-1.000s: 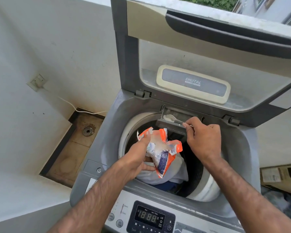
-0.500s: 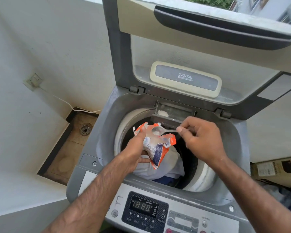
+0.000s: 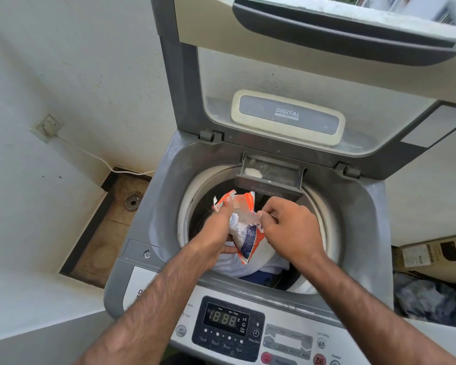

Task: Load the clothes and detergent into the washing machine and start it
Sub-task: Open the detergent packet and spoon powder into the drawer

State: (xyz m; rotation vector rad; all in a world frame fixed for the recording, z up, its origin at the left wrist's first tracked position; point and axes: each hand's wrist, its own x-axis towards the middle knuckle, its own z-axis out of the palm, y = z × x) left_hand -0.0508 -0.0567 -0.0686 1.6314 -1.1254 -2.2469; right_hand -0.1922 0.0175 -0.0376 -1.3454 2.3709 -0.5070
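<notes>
The grey top-loading washing machine [image 3: 363, 233] stands with its lid [image 3: 287, 75] raised. White and blue clothes [image 3: 261, 270] lie in the drum. Over the drum, my left hand [image 3: 219, 230] grips an orange, white and blue detergent packet [image 3: 244, 227]. My right hand [image 3: 290, 227] is closed at the packet's open mouth; the spoon it held earlier is hidden inside. The detergent drawer [image 3: 270, 177] at the back rim is pulled out, with a small heap of white powder [image 3: 253, 172] in it.
The control panel [image 3: 229, 325] along the front shows 18:88. Left of the machine is a sunken floor drain [image 3: 132, 202], and a white cable [image 3: 98, 159] runs from a wall socket [image 3: 48, 126]. A cardboard box [image 3: 432, 256] and dark cloth [image 3: 432, 301] lie at the right.
My right hand drew the spoon back from the detergent drawer, leaving powder there, and brought it down into the packet's mouth. My left hand kept holding the packet.
</notes>
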